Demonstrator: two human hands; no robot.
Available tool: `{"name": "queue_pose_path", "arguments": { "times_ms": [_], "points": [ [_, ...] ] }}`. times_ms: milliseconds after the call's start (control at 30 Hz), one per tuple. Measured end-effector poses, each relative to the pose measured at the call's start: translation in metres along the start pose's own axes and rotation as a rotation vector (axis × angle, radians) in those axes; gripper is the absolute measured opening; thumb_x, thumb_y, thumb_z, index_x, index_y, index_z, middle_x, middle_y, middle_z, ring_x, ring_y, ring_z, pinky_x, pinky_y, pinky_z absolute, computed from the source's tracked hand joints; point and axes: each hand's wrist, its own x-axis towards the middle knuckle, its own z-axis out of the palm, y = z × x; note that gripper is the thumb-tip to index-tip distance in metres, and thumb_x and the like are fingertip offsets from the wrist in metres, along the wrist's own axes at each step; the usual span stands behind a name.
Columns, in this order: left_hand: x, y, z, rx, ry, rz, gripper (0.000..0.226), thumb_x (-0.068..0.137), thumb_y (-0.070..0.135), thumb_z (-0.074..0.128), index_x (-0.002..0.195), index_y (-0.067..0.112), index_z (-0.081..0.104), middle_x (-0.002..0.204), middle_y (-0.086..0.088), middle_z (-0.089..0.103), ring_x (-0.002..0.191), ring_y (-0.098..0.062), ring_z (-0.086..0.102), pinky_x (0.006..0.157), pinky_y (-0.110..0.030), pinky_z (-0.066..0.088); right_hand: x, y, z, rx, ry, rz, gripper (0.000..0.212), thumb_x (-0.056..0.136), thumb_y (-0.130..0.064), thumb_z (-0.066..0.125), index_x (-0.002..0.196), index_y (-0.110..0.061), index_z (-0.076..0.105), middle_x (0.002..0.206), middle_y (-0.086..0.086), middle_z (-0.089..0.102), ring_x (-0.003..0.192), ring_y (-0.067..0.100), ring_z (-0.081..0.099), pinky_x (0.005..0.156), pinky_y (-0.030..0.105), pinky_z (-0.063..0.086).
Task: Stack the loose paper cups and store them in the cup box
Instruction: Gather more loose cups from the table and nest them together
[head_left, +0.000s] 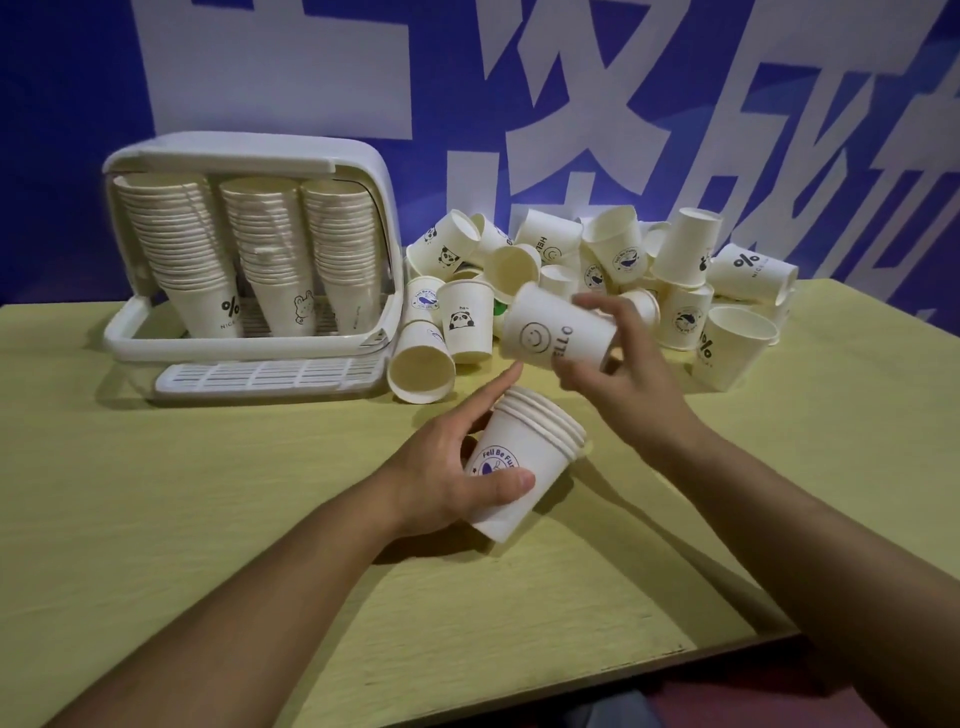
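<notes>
My left hand (447, 467) grips a short stack of nested white paper cups (524, 457), tilted with the rims toward the upper right, just above the table. My right hand (618, 364) holds a single cup with a smiley face and "HELLO" print (556, 332) above and behind the stack, its base pointing left. A heap of loose printed cups (623, 270) lies at the back of the table. The white cup box (363, 171) stands at the back left, lid raised, with three tall cup stacks (270, 244) inside.
A white slatted tray (270, 374) sticks out under the box front. One cup (421, 364) lies on its side beside the box, mouth toward me. The yellow-green table (182, 493) ends at the lower right edge. A blue and white banner hangs behind.
</notes>
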Motion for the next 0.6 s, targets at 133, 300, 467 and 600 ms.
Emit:
{"name": "queue_pose_path", "arguments": {
  "times_ms": [133,300,467,600],
  "points": [
    [0.0,-0.002,-0.003,-0.046,0.063,0.003,0.107,0.062,0.061,0.078,0.147,0.068,0.012,0.147,0.015,0.048,0.126,-0.001,0.055,0.107,-0.042,0.048,-0.011,0.001,0.016,0.37,0.044,0.19,0.011,0.095,-0.023,0.059,0.09,-0.019,0.05,0.095,0.0,0.059,0.076,0.011,0.064,0.06,0.024,0.051],
    [0.0,-0.002,-0.003,-0.042,0.13,0.016,0.106,0.058,0.062,0.077,0.145,0.066,0.016,0.136,0.01,0.057,0.114,0.0,0.062,0.097,-0.034,0.055,-0.013,0.005,0.018,0.302,0.033,0.14,0.035,0.091,-0.025,0.067,0.119,-0.036,0.05,0.112,0.006,0.056,0.096,0.021,0.064,0.072,0.032,0.058],
    [0.001,0.003,0.0,-0.001,0.217,0.034,0.108,0.057,0.061,0.073,0.143,0.067,0.009,0.125,0.027,0.052,0.1,0.016,0.06,0.075,-0.007,0.049,-0.025,0.011,0.015,-0.029,-0.063,0.021,0.029,0.098,-0.039,0.055,0.123,-0.034,0.068,0.117,-0.004,0.062,0.107,0.007,0.06,0.09,0.033,0.051],
    [0.002,0.004,-0.002,0.02,0.272,0.021,0.096,0.055,0.063,0.074,0.135,0.072,0.022,0.131,0.015,0.057,0.1,0.004,0.064,0.078,-0.013,0.052,-0.024,0.025,-0.006,-0.212,-0.006,-0.037,0.028,0.097,-0.036,0.056,0.124,-0.045,0.059,0.115,-0.01,0.056,0.099,-0.001,0.055,0.082,0.021,0.047]
  ]
}}
